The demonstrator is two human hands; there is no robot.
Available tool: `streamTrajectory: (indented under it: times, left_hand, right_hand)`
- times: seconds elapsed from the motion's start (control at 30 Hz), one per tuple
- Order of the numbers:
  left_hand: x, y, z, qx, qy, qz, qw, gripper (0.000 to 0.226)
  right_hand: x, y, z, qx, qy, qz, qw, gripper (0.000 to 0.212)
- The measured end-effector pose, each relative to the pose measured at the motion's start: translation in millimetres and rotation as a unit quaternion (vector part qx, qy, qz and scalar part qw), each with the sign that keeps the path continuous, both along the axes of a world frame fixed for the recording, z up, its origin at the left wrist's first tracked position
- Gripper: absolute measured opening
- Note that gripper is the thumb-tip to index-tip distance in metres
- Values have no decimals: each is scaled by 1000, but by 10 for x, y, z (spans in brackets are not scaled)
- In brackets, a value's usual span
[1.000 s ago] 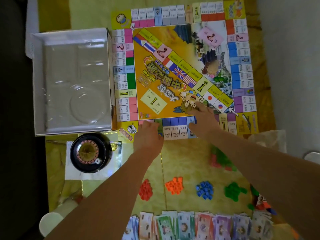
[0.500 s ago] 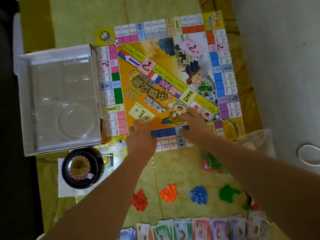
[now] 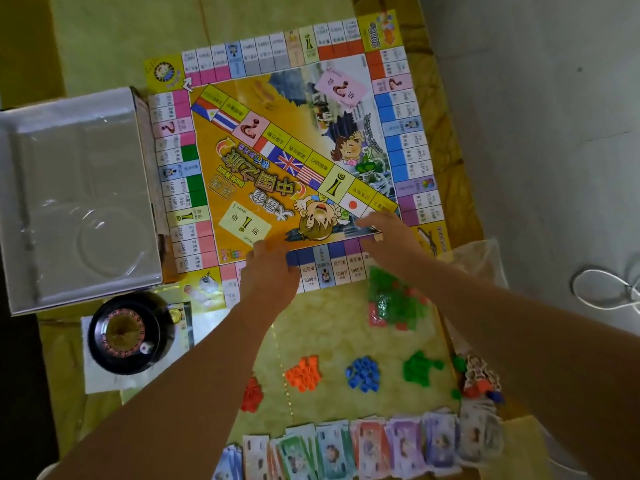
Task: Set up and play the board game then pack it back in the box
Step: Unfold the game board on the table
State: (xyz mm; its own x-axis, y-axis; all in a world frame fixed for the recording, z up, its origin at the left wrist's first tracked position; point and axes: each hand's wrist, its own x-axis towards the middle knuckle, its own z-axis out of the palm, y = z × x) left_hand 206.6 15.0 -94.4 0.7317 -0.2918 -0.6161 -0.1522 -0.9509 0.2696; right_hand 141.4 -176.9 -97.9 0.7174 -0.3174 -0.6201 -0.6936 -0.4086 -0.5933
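Note:
The colourful game board (image 3: 287, 161) lies unfolded and flat on the yellow-green table. My left hand (image 3: 268, 268) rests palm down on the board's near edge, fingers straight. My right hand (image 3: 388, 237) lies flat on the board near its near right corner, fingers stretched toward the cartoon figure. The open box (image 3: 79, 202), lined with a clear plastic insert, sits left of the board. A black roulette wheel (image 3: 130, 336) stands below the box on white paper.
Piles of small pieces lie on the table: red (image 3: 252, 394), orange (image 3: 304, 374), blue (image 3: 363, 374), green (image 3: 420, 368). A bag of green and red pieces (image 3: 394, 303) sits by the board. Paper money (image 3: 363, 448) lines the near edge. Grey floor lies to the right.
Both hands slid a little further onto the board's near edge. The view shifted, so board and box sit lower and more to the left in frame.

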Motion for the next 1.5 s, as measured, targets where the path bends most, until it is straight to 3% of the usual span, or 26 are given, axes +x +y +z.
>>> streamTrajectory:
  times: [0.2,0.3,0.4,0.5,0.6,0.7,0.77,0.83,0.9,1.0,1.2,1.33,1.43,1.5]
  left_hand:
    - [-343,-7,56,-16,-5,47,999,31]
    - [-548,-2,69,-22,7,61,998,31]
    - [-798,8,92,-29,29,59,997,34]
    - [-987,10,108,-24,41,34,998,40]
    - [-1116,-2,111,-19,45,20,999,42]
    - [-1177,-26,100,-23,45,23,998,41]
    - [-1198,-38,90,-25,42,29,998,40]
    - [-1208,-38,81,-25,39,34,998,40]
    - [-1216,-37,71,-20,39,35,998,41]
    - [-1222,-22,52,-17,43,30,998,46]
    - [-1216,-10,-16,-31,25,26,999,54]
    - [-1202,-91,-43,-23,-6,3,1000,59]
    - [-1165,-230,-76,-30,0,-16,999,59]
    - [-1163,-317,-113,-31,9,-36,999,56]
  right_hand:
    - [-309,6,130,-34,-31,37,998,32]
    - [-534,25,140,-88,3,145,985,48]
    - [-785,88,77,-136,75,302,941,65]
    - [-940,135,10,-124,77,335,931,73]
    - [-1043,123,26,-114,53,357,926,68]
    - [-1102,79,94,-141,-3,322,936,55]
    - [-1133,73,116,-200,-27,230,952,54]
    - [-1151,109,122,-249,6,144,958,67]
    - [-1170,161,96,-230,72,108,965,90]
    - [-1197,217,14,-205,93,156,962,100]
    - [-1163,207,-37,-151,-12,327,933,87]
    - [-1165,-17,21,-171,-20,199,965,68]
    - [-1246,-260,-54,-179,46,77,980,66]
    - [-1349,-358,-103,-151,63,81,983,61]
